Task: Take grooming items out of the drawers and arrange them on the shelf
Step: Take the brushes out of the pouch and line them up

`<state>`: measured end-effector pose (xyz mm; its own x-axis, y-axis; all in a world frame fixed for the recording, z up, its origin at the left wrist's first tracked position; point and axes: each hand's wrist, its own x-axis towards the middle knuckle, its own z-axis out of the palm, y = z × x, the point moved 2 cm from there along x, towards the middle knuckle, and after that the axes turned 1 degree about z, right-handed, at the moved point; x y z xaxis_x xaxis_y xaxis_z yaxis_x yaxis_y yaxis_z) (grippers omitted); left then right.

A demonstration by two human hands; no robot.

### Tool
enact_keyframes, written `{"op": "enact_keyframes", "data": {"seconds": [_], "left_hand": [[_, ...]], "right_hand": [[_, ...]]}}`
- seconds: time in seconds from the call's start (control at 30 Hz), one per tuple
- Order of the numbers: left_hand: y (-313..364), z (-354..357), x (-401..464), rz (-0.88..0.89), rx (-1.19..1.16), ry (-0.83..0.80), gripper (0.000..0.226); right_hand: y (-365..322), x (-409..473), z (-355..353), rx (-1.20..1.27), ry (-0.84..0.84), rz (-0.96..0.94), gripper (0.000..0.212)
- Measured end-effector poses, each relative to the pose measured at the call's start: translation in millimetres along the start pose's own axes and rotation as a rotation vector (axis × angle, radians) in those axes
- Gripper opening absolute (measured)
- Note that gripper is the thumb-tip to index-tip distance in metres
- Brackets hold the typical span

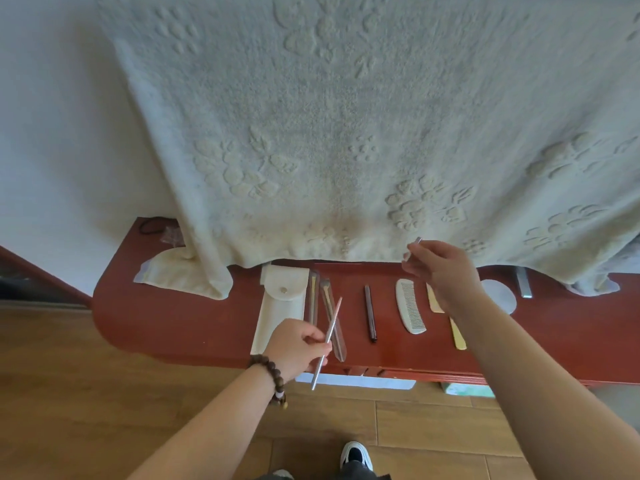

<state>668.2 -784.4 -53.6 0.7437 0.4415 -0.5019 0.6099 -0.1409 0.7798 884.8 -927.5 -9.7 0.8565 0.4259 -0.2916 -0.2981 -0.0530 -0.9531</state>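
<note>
My left hand [296, 346] pinches a thin metal stick [327, 342] tilted over the front of the red shelf [166, 313]. Raised above the shelf, my right hand [441, 268] grips a small metal tool [414, 245] whose tip pokes out past the fingers. On the shelf lie a cream pouch [280, 306], two narrow tools in clear sleeves [325, 306], a dark stick [370, 313], a white comb [410, 310] and a yellowish tool [457, 336] partly hidden by my right arm.
A large cream embossed towel [346, 133] hangs over the back of the shelf. A round white object [498, 294] and a metal piece [523, 282] lie at the right. An open drawer edge [360, 379] shows under the shelf front. Wooden floor and my shoe [356, 455] are below.
</note>
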Motion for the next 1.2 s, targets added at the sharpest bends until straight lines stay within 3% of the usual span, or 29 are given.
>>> {"op": "enact_keyframes", "data": {"seconds": [0.1, 0.27, 0.37, 0.47, 0.57, 0.73, 1.0, 1.2], "left_hand": [[3, 7, 8, -0.054, -0.196, 0.056, 0.006], [7, 25, 41, -0.107, -0.214, 0.138, 0.007], [10, 36, 60, -0.107, -0.056, 0.156, 0.009], [15, 42, 72, -0.06, 0.211, 0.198, 0.035], [18, 48, 81, -0.024, 0.352, 0.234, 0.022], [15, 56, 88, 0.012, 0.485, 0.259, 0.02], [8, 60, 86, 0.015, 0.523, 0.281, 0.024], [5, 54, 82, 0.041, 0.43, 0.309, 0.035]], "right_hand": [[24, -8, 12, -0.202, -0.085, 0.079, 0.014], [64, -15, 31, -0.409, -0.074, 0.179, 0.008], [81, -9, 39, -0.594, -0.081, 0.212, 0.013], [93, 1, 48, -0.781, -0.072, 0.185, 0.012], [95, 7, 54, -0.989, -0.059, 0.153, 0.015], [105, 10, 64, -1.265, -0.052, 0.105, 0.016], [114, 9, 68, -1.334, -0.072, 0.097, 0.016], [96, 6, 48, -1.052, 0.041, 0.063, 0.032]]}}
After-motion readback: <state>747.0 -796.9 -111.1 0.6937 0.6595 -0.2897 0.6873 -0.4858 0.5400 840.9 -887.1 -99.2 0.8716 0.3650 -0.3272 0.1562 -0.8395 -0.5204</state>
